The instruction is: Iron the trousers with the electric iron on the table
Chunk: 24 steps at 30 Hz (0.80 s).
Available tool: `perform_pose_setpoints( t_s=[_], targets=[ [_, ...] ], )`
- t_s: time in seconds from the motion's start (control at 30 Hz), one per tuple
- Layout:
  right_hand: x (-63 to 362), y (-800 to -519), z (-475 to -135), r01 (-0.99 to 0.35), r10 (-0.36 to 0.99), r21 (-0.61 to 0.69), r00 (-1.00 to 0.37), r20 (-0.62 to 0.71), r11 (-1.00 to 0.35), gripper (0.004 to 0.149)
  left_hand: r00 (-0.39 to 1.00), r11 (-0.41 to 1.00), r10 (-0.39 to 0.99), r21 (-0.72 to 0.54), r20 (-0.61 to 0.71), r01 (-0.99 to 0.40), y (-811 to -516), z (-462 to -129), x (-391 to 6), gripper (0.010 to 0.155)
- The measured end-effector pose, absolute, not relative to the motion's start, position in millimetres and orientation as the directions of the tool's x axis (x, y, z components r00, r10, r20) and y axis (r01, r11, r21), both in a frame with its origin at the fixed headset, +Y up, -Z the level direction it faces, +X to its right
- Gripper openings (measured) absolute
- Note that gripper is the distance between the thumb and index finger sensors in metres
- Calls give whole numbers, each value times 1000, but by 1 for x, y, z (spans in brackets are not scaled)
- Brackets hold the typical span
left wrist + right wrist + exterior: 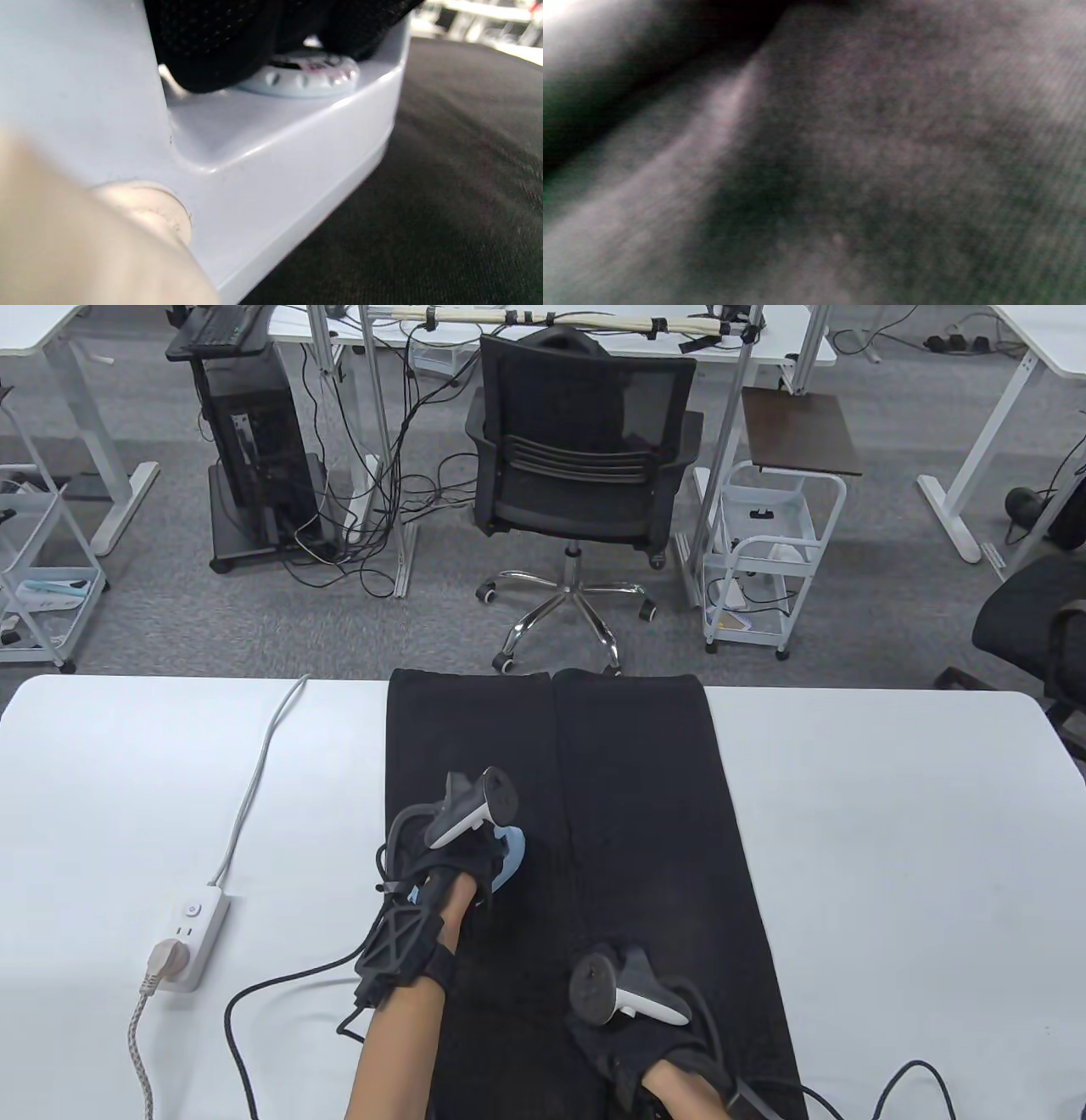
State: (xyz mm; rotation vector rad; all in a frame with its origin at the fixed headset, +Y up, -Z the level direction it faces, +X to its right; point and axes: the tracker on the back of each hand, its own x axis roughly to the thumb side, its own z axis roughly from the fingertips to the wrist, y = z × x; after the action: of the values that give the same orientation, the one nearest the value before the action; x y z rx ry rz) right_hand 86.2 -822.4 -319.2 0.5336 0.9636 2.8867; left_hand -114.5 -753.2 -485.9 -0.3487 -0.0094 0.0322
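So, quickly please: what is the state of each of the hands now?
Left hand: grips the pale blue electric iron on the black trousers.
Right hand: rests on the trousers; fingers hidden, cannot tell.

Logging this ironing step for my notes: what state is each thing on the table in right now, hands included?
Trousers: spread flat along the table, legs side by side.
Iron: soleplate down on the left trouser leg.
Left hand: grips the iron's handle.
Right hand: rests on the right trouser leg; finger pose hidden.
Power strip: one plug in.
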Motion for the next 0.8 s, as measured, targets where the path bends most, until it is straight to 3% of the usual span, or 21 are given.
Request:
perform_pose_setpoints(
  t_s=[0.2, 0.63, 0.8],
  targets=[
    [91, -821, -321, 33, 187, 607, -937, 296, -794, 71, 996, 937, 37, -349, 85, -5, -754, -444, -105, 44],
    [95, -821, -323, -3, 212, 602, -937, 276, -799, 66, 916, 925, 45, -362, 398, 112, -755, -295, -92, 44],
    [95, -820, -323, 13, 198, 600, -938, 285, -800, 67, 911, 929, 41, -352, 409, 116, -755, -281, -94, 44]
  ],
)
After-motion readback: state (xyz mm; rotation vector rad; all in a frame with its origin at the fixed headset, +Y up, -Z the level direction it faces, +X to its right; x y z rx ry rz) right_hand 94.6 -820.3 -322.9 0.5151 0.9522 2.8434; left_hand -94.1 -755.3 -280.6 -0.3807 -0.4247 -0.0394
